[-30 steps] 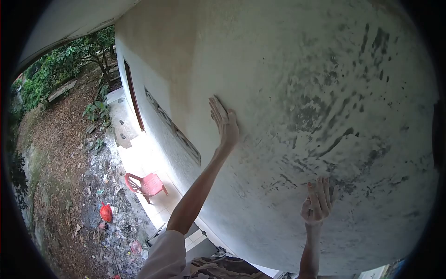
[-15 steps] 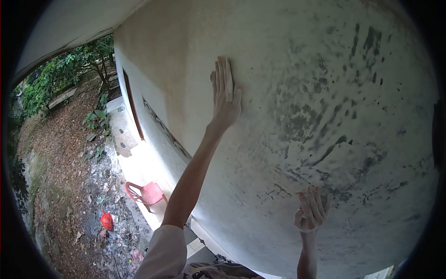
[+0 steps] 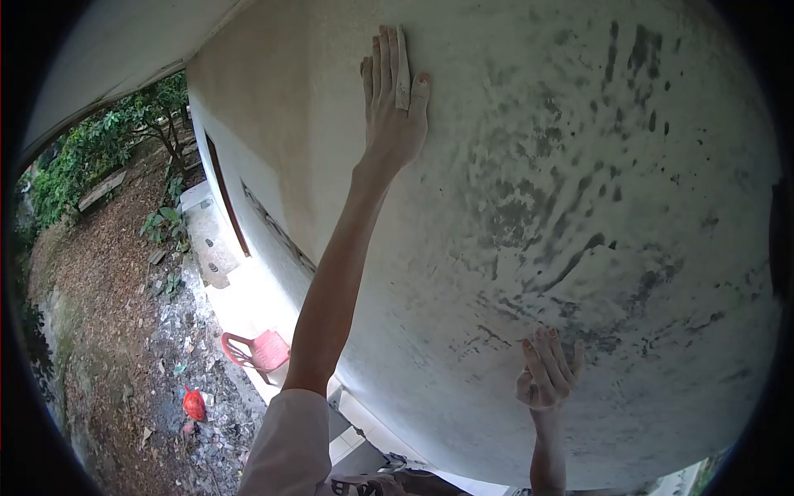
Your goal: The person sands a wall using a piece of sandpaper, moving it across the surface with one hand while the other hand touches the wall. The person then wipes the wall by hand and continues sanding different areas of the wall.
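My left hand (image 3: 390, 103) lies high against the pale plastered wall (image 3: 356, 149), its fingers stretched upward and side by side. Along the index finger, on the thumb side, shows a narrow pale strip (image 3: 403, 70) with a squared lower end. It looks like the edge of a folded sheet, held against the wall under the hand; its material cannot be made out. Lower right, my right hand (image 3: 548, 372) is at the wall below dark patches (image 3: 521, 211), with its fingers apart and slightly bent. I see nothing held in it, though its palm side is hidden.
At lower left, a red plastic chair (image 3: 266, 350) stands on light paving beside the wall. Beyond it lie a red bag (image 3: 193, 404), scattered litter and leaf-covered ground (image 3: 99, 281). A pale overhang (image 3: 124, 50) crosses the upper left. Green trees (image 3: 66, 174) grow behind.
My left hand has slid upward and slightly left along the wall, with the pale strip moving along. My right hand stays nearly in place. The view has shifted slightly.
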